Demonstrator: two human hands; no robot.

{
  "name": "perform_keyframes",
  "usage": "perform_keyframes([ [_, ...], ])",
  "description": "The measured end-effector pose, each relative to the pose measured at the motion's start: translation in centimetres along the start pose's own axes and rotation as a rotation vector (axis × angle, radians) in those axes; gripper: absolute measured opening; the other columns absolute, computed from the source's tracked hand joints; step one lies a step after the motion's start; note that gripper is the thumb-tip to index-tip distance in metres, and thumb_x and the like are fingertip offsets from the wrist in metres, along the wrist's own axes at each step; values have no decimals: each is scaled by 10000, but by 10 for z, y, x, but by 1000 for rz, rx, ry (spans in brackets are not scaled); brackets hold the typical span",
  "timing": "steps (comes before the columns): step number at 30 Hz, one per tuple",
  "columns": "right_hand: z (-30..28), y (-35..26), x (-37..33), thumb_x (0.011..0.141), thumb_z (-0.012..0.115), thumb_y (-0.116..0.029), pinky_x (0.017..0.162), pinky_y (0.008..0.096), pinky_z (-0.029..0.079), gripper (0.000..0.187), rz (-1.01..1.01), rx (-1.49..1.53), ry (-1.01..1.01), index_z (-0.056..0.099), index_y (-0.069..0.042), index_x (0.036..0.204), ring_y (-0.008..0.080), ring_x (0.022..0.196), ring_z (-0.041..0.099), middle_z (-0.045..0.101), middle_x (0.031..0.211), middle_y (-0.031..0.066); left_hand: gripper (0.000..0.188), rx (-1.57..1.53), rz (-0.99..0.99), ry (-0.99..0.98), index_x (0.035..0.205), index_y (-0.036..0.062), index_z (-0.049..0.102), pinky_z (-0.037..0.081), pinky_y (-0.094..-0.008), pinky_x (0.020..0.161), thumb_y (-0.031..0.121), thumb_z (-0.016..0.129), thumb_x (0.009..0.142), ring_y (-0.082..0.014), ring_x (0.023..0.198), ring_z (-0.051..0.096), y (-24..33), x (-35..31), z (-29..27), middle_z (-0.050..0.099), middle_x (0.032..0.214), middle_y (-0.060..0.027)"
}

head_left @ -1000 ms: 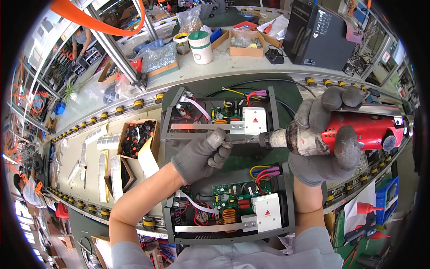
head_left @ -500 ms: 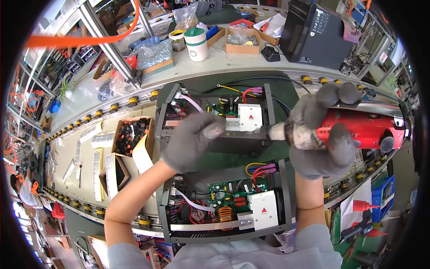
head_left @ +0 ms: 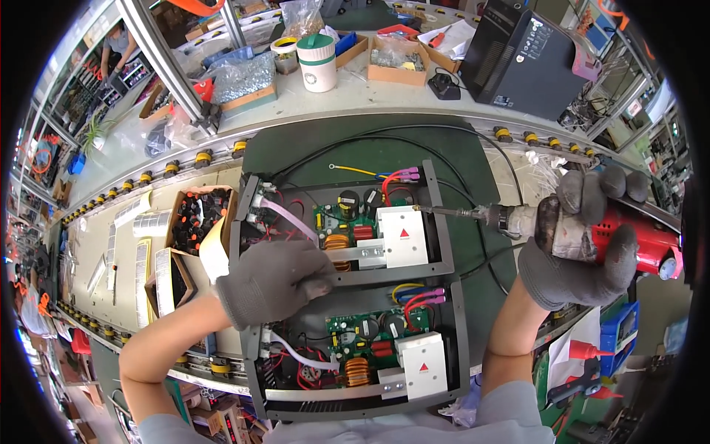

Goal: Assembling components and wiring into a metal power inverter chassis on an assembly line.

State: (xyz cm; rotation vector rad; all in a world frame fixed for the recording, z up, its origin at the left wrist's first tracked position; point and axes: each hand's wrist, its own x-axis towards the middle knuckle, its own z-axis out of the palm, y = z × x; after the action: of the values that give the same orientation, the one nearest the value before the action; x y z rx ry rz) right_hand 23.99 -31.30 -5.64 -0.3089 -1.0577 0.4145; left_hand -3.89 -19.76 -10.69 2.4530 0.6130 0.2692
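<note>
My right hand (head_left: pixel 580 244), in a dark grey glove, grips a red power screwdriver (head_left: pixel 614 231) lying nearly level. Its long bit (head_left: pixel 452 212) points left, with the tip at the right edge of a white cover plate (head_left: pixel 401 237). That plate belongs to the farther of two open black metal cases; the farther case (head_left: pixel 436 214) holds a green circuit board (head_left: pixel 325 220), coils and wires. My left hand (head_left: pixel 277 283), also gloved, lies over this case's near left edge, fingers curled closed; whatever they hold is hidden. A similar open case (head_left: pixel 458 348) stands nearer me.
On the left, a cardboard box of black parts (head_left: pixel 201 222) stands among label sheets (head_left: pixel 143 274). Behind the roller rail are a white lidded cup (head_left: pixel 316 63), parts boxes and a black computer tower (head_left: pixel 514 59). Black cables (head_left: pixel 436 152) loop over the green mat (head_left: pixel 274 148).
The view has shifted. My left hand has drawn back left and nearer me, away from the bit. The screwdriver has moved right, its bit now plainly visible at the white plate.
</note>
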Motion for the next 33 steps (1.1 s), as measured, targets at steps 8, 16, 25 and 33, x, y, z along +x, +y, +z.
perform_keyframes([
  [8,-13,30,12,769,620,-155,721,337,427,472,68,36,8,434,-33,1185,157,733,519,532,1067,118,258,633,188,-75,1047,172,652,496,-422,766,190,614,792,-309,916,600,-64,136,-21,588,978,-111],
  [16,-27,50,9,739,604,-184,679,289,393,493,126,-204,83,441,-8,1169,134,686,454,519,1013,115,242,536,-74,-459,1011,119,681,499,-386,777,170,620,782,-285,901,640,-68,189,4,668,935,-128],
  [25,-27,65,10,725,636,-145,699,328,447,508,229,-219,19,443,-19,1177,169,744,533,533,1020,124,149,-738,-482,-212,931,-8,609,514,-246,636,63,641,804,-129,657,594,-70,204,34,610,800,-46],
  [33,-23,82,-1,707,655,-104,541,279,499,512,406,13,107,450,-30,1170,211,708,597,543,1034,154,176,-584,-584,-136,869,0,634,452,-265,602,156,692,810,-102,671,533,-59,179,47,615,779,-61],
])
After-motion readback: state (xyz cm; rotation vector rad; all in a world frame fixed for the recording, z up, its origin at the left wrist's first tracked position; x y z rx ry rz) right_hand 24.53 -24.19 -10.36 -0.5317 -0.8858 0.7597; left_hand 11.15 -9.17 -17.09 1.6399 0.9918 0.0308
